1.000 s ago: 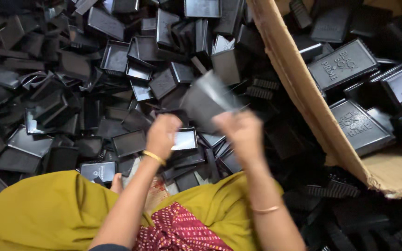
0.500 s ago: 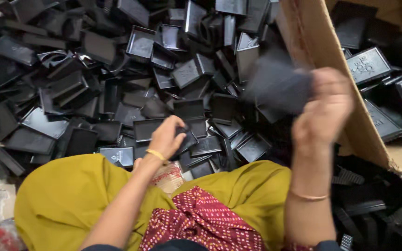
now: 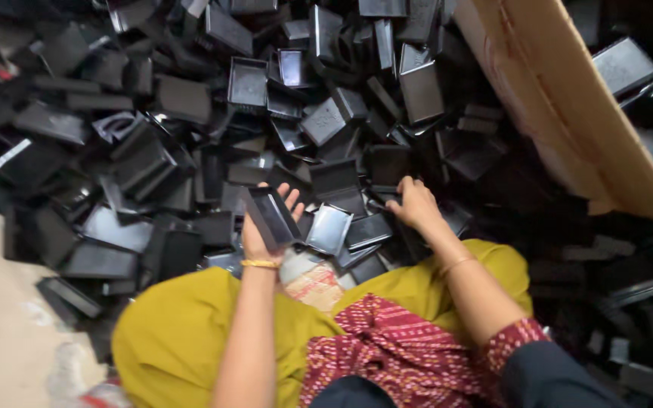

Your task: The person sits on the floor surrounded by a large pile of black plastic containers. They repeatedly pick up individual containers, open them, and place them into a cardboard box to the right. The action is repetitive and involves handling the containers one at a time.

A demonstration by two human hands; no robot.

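Cardboard flap (image 3: 568, 113) runs diagonally across top right, plain brown, torn lower edge. It splits the black trays: big loose pile (image 3: 190, 136) to its left, more trays (image 3: 629, 68) to its right, some face up with moulded rectangular panels. No readable labels at this blur.

Pile: shallow black rectangular plastic trays, jumbled at every angle, some open side up, some flipped, a few on edge. Bare beige floor (image 3: 1, 325) at lower left, with pale stains.

Left hand (image 3: 266, 227): raised off the pile, palm up, fingers spread behind a black tray (image 3: 272, 215), thumb across its lower side. Gripping it. Tray is tilted, open side toward the camera, long axis running up-left to down-right. Gold bangle (image 3: 260, 264) at the wrist.

Right hand (image 3: 416, 204): down on the pile, palm down, fingers curled onto trays just beside a glossy one (image 3: 368, 230). Touching the heap; can't tell if it's actually clamped on a piece. Thin bangle (image 3: 455, 264) on that wrist too.

Held tray sits above the near edge of the pile, just ahead of the yellow-clad knees (image 3: 190, 332). Red patterned cloth (image 3: 402, 347) between the forearms.
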